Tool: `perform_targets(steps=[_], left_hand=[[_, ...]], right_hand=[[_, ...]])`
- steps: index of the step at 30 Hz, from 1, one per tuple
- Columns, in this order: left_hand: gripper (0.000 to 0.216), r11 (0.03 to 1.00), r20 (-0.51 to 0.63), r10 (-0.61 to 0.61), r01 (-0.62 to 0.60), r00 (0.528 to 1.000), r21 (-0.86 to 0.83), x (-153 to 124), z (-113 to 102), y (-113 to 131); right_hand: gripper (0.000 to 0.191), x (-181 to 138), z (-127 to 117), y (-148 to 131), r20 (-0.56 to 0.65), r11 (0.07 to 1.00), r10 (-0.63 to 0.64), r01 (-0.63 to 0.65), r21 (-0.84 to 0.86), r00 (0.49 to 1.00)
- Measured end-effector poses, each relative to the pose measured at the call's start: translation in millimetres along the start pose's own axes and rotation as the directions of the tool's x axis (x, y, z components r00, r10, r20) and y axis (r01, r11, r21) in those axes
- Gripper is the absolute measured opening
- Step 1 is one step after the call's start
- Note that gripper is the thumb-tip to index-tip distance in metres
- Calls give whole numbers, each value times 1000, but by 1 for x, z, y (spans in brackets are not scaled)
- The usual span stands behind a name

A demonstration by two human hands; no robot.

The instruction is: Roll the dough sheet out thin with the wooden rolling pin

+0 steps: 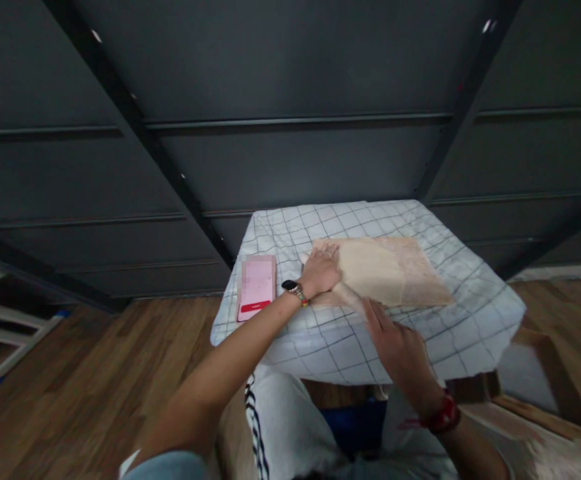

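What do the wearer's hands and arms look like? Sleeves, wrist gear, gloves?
No gloves. Left hand: dark-faced watch on the wrist, thin red-and-yellow bracelet beside it, short pale blue-grey sleeve higher up. Right hand: red wristband; sleeve hard to make out.

Room for passing is offered above the checked cloth (pixel 475 293) at centre right. Beyond it, the way is closed by dark panels (pixel 290 167) across the upper frame; at centre, reach is obstructed by the left hand (pixel 321 270) and, further left, by the phone (pixel 259 283).
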State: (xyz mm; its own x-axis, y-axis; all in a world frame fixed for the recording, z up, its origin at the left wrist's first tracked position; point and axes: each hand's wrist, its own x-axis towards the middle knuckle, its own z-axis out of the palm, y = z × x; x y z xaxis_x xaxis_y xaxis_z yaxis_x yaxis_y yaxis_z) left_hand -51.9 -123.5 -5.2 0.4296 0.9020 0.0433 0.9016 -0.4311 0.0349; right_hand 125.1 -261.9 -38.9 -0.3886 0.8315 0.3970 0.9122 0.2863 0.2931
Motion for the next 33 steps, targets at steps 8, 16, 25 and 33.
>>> perform_targets(steps=[8,16,25,33], left_hand=[[55,997,-24,-76,76,997,-8,17,1,9],[53,999,-54,-48,48,997,-2,5,2,2],[55,999,-51,35,-33,998,27,-3,2,-1],[51,1000,-84,0,3,996,29,-5,4,8]], right_hand=[[34,9,9,22,-23,994,75,-73,80,997],[47,4,9,11,30,992,77,-80,99,997],[47,-5,3,-12,-22,997,56,-55,56,998],[47,-4,10,-4,-71,988,145,-141,62,987]])
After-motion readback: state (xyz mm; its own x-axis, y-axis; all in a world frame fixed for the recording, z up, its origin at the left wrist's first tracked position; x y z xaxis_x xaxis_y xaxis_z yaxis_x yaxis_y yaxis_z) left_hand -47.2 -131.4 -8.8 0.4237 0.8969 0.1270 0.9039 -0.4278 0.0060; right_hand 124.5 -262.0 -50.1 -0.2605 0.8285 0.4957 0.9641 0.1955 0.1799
